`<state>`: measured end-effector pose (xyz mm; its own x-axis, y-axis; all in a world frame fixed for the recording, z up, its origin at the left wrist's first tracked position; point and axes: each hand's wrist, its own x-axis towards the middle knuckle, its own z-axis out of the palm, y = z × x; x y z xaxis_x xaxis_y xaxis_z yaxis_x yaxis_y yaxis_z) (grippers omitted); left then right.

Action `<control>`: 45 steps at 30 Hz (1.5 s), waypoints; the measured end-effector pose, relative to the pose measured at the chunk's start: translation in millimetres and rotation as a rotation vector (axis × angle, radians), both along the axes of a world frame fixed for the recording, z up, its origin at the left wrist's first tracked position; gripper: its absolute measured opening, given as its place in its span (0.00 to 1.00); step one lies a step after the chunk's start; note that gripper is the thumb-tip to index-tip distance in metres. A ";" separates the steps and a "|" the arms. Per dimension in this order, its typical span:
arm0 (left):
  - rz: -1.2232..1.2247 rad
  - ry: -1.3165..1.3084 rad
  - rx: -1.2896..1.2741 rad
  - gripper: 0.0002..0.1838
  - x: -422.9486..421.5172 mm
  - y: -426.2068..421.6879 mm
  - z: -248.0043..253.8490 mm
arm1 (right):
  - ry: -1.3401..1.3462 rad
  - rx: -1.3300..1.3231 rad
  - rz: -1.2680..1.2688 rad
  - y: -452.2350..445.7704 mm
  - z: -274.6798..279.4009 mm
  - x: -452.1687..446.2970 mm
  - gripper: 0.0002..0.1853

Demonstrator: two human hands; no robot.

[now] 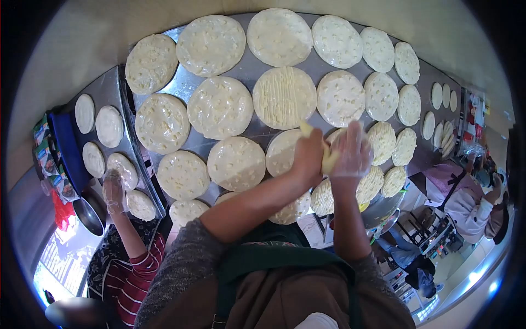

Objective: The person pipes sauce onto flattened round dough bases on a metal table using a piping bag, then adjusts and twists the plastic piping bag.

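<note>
My left hand point(309, 154) is closed around a pale yellow piping bag point(330, 159), whose narrow tip shows above the fingers. My right hand point(350, 152), in a clear plastic glove, grips the same bag from the right. Both are over the middle of a metal table point(230, 85). Just above them lies a round flat dough disc point(285, 97) with thin cream lines across it. Left of it, glossy dough discs point(220, 107) carry small lumps and no lines. Some discs to the right point(382, 142) also bear cream lines.
At the left, a co-worker's gloved hand point(114, 192) touches a small dough disc on a separate metal table point(121, 156). A dark pan point(89, 215) sits beside it. A metal bowl point(383, 210) is at the lower right. Other people point(466, 211) are at the far right.
</note>
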<state>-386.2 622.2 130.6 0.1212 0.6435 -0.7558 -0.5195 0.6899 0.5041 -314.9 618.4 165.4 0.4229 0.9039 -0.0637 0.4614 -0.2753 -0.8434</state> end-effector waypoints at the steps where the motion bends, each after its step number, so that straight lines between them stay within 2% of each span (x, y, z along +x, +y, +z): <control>1: -0.156 0.255 0.238 0.15 -4.8 -9.1 4.6 | 0.093 -0.031 -0.016 -2.2 0.0 0.4 0.11; 2: -0.090 0.138 0.181 0.16 -2.6 -5.5 3.8 | 0.184 -0.061 -0.036 -3.9 0.6 0.3 0.11; 5: 0.185 -0.330 -0.104 0.17 1.7 44.1 -1.9 | -1.088 0.224 0.364 39.4 0.0 4.3 0.11; 7: 0.205 -0.338 -0.098 0.17 -0.8 68.8 9.6 | -0.209 -0.024 0.079 70.8 24.4 -13.1 0.11; 10: 0.224 -0.319 -0.135 0.15 8.8 44.9 -9.3 | -0.541 0.085 0.273 38.2 -11.6 8.0 0.11; 12: 0.205 -0.284 -0.238 0.14 13.2 7.4 -4.3 | -0.987 0.135 0.285 1.5 -10.3 10.2 0.10; 14: 0.086 -0.167 -0.108 0.14 13.9 -1.3 -7.0 | -0.701 0.050 0.244 -4.3 -9.6 12.0 0.11; 15: 0.023 -0.107 -0.047 0.14 14.0 -6.3 -9.4 | -0.709 0.060 0.238 -2.1 -8.9 11.9 0.11; 16: 0.067 -0.191 -0.069 0.14 12.2 3.3 -8.6 | -0.717 0.069 0.231 1.0 -7.2 10.8 0.11; 18: 0.163 -0.362 -0.098 0.14 8.9 49.4 -5.5 | -1.040 0.219 0.252 48.2 5.7 1.9 0.10; 21: 0.212 -0.362 -0.066 0.14 12.3 67.6 -3.6 | 0.238 0.093 -0.064 67.0 8.8 -6.1 0.12; 23: 0.187 -0.273 -0.141 0.14 16.6 36.7 -7.2 | -0.676 0.108 0.265 36.4 2.9 7.6 0.11; 25: 0.178 -0.260 -0.203 0.14 21.7 9.0 -10.9 | -0.626 0.005 0.219 14.4 7.1 11.4 0.12; 26: 0.184 -0.289 -0.228 0.14 22.7 0.3 -11.5 | -0.113 -0.090 0.011 8.1 9.7 7.0 0.12; 28: 0.170 -0.296 -0.215 0.14 22.5 1.8 -12.0 | 0.183 -0.098 -0.095 9.4 8.6 5.5 0.12; 30: 0.133 -0.264 -0.128 0.13 18.9 38.0 -4.0 | -0.263 0.073 0.110 36.0 2.5 9.5 0.11; 33: 0.150 -0.356 -0.069 0.12 16.8 65.1 2.8 | 0.301 -0.008 -0.124 64.8 19.8 0.4 0.11; 36: 0.190 -0.293 -0.138 0.12 29.0 24.5 -15.3 | 0.051 0.144 -0.027 30.3 -5.7 13.8 0.11; 38: 0.218 -0.296 -0.196 0.11 31.2 12.1 -6.2 | -0.095 0.221 0.059 8.5 -21.9 25.4 0.11; 39: 0.210 -0.320 -0.199 0.11 29.0 12.4 -1.5 | -0.159 0.179 0.066 4.4 -24.4 29.9 0.10; 40: 0.200 -0.343 -0.205 0.11 26.6 11.2 1.2 | -0.055 0.172 0.011 15.0 -17.3 24.7 0.10; 41: 0.022 -0.177 -0.074 0.12 24.8 22.5 -8.5 | 0.050 0.170 -0.048 25.7 -10.3 19.6 0.11; 44: 0.125 -0.298 -0.049 0.13 31.1 56.4 -11.3 | 0.315 0.073 -0.200 58.8 24.2 -0.3 0.14; 45: 0.138 -0.328 -0.088 0.14 33.7 56.5 -12.5 | 0.107 0.107 -0.177 56.7 17.3 3.1 0.15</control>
